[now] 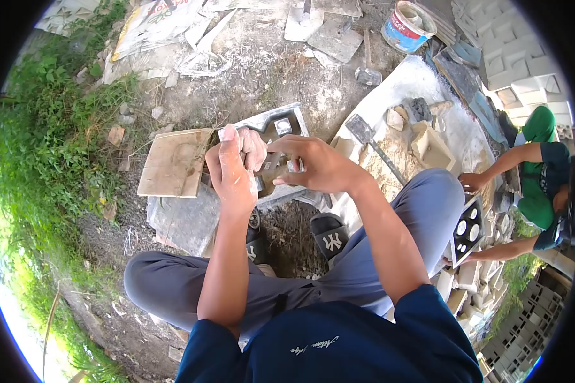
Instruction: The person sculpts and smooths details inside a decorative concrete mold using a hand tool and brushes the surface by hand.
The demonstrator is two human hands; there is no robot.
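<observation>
My left hand [235, 166] is closed, fingers curled and whitened with pale powder, above the left side of a grey mould [252, 123]. Whatever it may grip is hidden behind the fingers. Beside it, my right hand [316, 165] hovers over the mould with fingers bent and the thumb apart from them. Small raised pale blocks [282, 126] show inside the mould's frame. A flat wooden board [174, 164] lies just left of my left hand, partly over a grey slab [184, 217].
On the right lies a white sheet [390, 96] with sandy powder, broken chunks and a long-handled trowel [380, 150]. A paint bucket [407, 29] stands behind. Another person [540, 166] at the right holds a dark mould with white round shapes [467, 228]. Green plants [51, 127] grow at left.
</observation>
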